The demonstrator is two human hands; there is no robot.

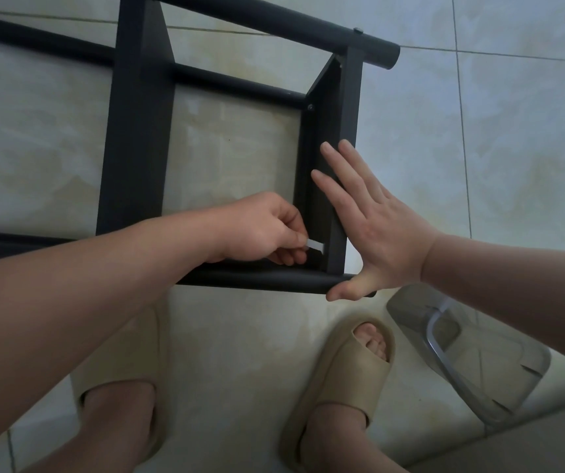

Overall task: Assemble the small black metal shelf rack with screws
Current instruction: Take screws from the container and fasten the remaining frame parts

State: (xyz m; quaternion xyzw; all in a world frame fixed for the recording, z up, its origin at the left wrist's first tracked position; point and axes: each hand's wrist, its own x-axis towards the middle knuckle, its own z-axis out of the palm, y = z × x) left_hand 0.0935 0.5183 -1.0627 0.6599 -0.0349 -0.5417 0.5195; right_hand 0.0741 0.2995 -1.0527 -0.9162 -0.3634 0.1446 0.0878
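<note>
We look straight down on the black metal shelf rack (137,131), which lies on a pale tiled floor (513,131) just ahead of the feet. 2 round tubes are noted: an upper tube (274,20) along the far edge and a lower tube (267,279) nearest us, joined at the right end by a flat side panel (349,97). Left hand (260,230): fingers curled, thumb and forefinger pinching a small silvery tool (315,246). Its tip sits at the inner bottom corner, where the side panel meets the lower tube; what kind of tool it is we cannot tell. Right hand (376,227): spread flat, fingers straight and laid against the outer face of the side panel, thumb resting on the end of the lower tube. 1 screw head (310,106) shows on the inner face of the panel beside a thinner crossbar (240,82), and another screw (358,30) stands up from the upper tube above the panel. Both feet wear beige slippers (342,370). A clear plastic packet (469,356) lies on the floor right of the right foot, with a grey bent bar showing through it.
</note>
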